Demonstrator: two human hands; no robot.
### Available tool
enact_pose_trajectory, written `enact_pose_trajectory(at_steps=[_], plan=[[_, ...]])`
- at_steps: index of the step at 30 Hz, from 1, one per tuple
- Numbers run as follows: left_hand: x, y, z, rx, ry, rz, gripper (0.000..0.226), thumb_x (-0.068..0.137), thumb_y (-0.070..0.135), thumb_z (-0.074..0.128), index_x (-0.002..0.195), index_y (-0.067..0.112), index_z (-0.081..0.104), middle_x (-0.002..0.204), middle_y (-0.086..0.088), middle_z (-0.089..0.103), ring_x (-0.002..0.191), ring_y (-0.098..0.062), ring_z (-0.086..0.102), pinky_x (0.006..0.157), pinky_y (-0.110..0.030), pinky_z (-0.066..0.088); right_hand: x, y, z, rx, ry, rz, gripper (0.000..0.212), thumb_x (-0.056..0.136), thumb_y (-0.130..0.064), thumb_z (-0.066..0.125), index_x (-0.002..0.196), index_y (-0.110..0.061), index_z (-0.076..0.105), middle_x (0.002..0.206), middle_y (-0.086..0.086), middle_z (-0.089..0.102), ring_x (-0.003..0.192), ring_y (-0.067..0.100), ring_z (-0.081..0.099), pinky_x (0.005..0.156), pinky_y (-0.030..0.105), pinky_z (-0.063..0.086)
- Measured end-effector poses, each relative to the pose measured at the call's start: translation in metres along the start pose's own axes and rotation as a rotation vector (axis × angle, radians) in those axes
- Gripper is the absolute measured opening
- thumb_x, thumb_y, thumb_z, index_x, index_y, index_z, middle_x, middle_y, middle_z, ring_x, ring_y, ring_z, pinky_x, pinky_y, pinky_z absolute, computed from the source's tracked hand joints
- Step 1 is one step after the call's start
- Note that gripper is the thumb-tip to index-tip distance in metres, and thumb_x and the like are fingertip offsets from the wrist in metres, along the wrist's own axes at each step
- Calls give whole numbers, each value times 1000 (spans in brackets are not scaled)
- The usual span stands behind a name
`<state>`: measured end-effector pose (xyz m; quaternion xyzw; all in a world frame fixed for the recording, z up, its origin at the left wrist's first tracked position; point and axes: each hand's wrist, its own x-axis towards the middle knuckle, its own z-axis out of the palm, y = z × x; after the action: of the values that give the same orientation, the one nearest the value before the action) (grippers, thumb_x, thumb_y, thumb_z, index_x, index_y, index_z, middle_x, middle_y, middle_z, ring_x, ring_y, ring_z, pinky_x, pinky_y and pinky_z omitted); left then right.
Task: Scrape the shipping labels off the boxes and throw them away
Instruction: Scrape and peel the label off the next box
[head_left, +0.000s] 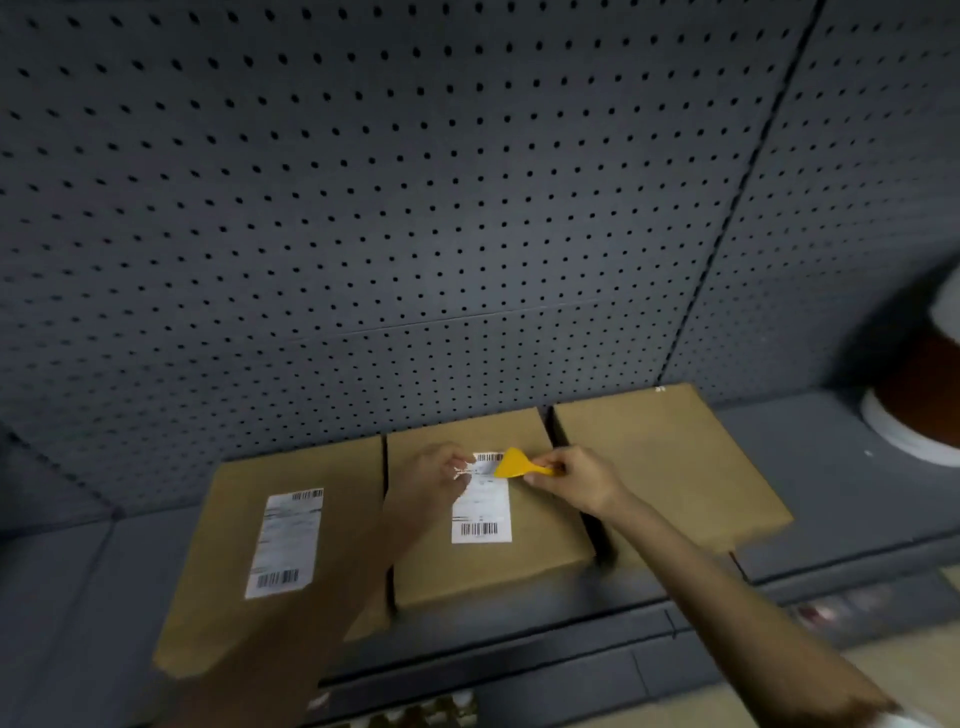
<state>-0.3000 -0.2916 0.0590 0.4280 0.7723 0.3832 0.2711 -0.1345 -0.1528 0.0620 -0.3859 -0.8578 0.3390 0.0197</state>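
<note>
Three cardboard boxes are lying side by side on a grey shelf (810, 499) in front of a perforated back panel (415, 208). The left box (234, 571) is carrying an intact shipping label (284, 543). The middle box (483, 561) is carrying a second label (482, 512), whose far left corner is torn and lifted. The left hand (436, 478) is pinching that torn corner. The right hand (571, 480) is gripping the handle of a yellow scraper (514, 464), whose blade is lying on the label's far edge, just beside the left fingers. The right box (675, 467) is showing a bare top.
</note>
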Motion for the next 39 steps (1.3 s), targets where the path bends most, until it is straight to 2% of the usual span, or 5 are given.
enact_pose_trajectory(at_steps=[3,8,14,26,39], plan=[[6,-16,5,102,-64,65,19,79,4,64,95,14,65,96,1,60,80,-6,55,78,-28,46,-13,-3,18,-17,33,79,30,83,-44,66,111,-33,68,117,-10,69,110,12,62,87,28,48],[1,-35,23,244,-152,128,24,76,23,68,99,30,64,111,9,63,102,-11,59,85,-32,50,-42,12,24,-175,-34,166,38,83,-42,65,119,-33,59,124,-10,64,115,15,59,92,28,45],[-7,-45,34,427,-161,176,41,78,27,69,117,27,60,126,10,56,119,-14,47,93,-24,39,-60,10,26,-426,-108,159,36,88,-44,58,123,-36,59,130,0,60,118,24,56,92,33,47],[-1,-46,34,482,-182,170,45,75,38,70,117,32,58,127,15,53,120,-9,44,90,-23,39,-38,-15,28,-642,-140,132,21,90,-32,53,99,-19,66,106,4,68,100,25,63,78,32,47],[-6,-45,34,515,-199,203,53,73,46,70,122,30,56,128,14,52,121,-10,43,92,-23,39,-44,-16,36,-565,-28,172,24,91,-31,54,108,-17,63,113,9,66,103,32,63,84,37,51]])
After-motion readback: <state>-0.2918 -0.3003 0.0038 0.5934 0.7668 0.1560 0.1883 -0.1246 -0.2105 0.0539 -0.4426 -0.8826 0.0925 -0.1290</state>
